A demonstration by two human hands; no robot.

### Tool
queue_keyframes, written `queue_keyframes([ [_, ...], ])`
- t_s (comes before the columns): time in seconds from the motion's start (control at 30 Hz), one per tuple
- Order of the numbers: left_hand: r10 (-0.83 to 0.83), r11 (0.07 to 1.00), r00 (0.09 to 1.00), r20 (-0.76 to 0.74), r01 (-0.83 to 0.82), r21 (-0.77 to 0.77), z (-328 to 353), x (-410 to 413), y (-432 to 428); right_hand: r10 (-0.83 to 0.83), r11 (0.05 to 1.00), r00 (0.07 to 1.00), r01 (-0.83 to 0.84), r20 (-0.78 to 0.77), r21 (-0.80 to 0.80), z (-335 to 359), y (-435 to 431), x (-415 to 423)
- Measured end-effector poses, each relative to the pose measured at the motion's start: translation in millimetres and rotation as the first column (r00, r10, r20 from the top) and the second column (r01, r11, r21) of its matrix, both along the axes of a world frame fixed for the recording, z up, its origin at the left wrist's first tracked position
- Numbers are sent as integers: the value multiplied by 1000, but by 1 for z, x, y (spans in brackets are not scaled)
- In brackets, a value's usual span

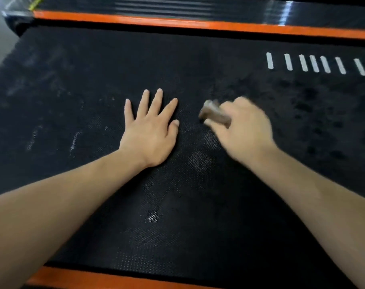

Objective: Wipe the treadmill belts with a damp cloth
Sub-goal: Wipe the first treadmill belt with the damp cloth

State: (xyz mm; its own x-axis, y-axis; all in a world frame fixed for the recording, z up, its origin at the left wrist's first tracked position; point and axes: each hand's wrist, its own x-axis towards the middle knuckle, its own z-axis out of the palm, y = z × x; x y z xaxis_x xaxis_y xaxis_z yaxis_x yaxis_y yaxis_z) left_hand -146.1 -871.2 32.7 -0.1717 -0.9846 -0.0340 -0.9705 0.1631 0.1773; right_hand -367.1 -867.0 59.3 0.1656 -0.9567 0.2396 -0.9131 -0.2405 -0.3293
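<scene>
A black textured treadmill belt (77, 80) fills the view, with pale dusty smears on its left half and darker wet-looking blotches on its right half. My left hand (150, 130) lies flat on the belt with its fingers spread. Just right of it, my right hand (244, 128) grips a small bunched brownish-grey cloth (214, 114) and holds it down on the belt. The right hand and the cloth are blurred. Most of the cloth is hidden under the fingers.
An orange side rail (177, 22) runs along the belt's far edge, with a glossy black deck (156, 5) beyond it. Another orange rail (77, 278) borders the near edge. Several short white stripes (315, 63) mark the belt at the far right. Grey floor (0, 42) shows far left.
</scene>
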Motion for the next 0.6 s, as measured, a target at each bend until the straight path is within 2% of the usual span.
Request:
queue_keyframes([
  [0.07, 4, 1000, 1000, -11, -4, 7, 2, 1, 0, 191, 981, 981, -192, 42, 32, 0, 29, 8],
  [0.1, 6, 1000, 1000, -14, -6, 6, 2, 0, 1, 227, 973, 974, -227, 13, 42, 1, 25, 4],
  [0.17, 9, 1000, 1000, -22, -9, 5, 4, -1, 1, 135, 991, 987, -136, -86, -8, 1, -13, -8],
  [0.23, 18, 1000, 999, -28, -17, 14, 4, -1, 1, -67, 998, 995, 68, -69, 2, 4, -54, -22],
  [0.27, 26, 1000, 999, -27, -25, 17, 5, -2, 1, -116, 993, 992, 117, -54, -1, 5, -64, -23],
  [0.33, 33, 999, 999, -23, -32, 23, 7, -2, 1, -48, 999, 997, 47, -61, -28, 2, -54, -13],
  [0.47, 38, 999, 999, -16, -38, 25, 10, -4, 3, 268, 963, 963, -268, -12, -25, -4, -1, 0],
  [0.53, 38, 999, 999, -4, -38, 29, 10, -5, 4, 274, 960, 959, -277, -67, -40, -1, -20, -8],
  [0.6, 38, 999, 999, 5, -38, 32, 8, -4, 4, 124, 992, 987, -127, -100, -17, 0, -61, -17],
])
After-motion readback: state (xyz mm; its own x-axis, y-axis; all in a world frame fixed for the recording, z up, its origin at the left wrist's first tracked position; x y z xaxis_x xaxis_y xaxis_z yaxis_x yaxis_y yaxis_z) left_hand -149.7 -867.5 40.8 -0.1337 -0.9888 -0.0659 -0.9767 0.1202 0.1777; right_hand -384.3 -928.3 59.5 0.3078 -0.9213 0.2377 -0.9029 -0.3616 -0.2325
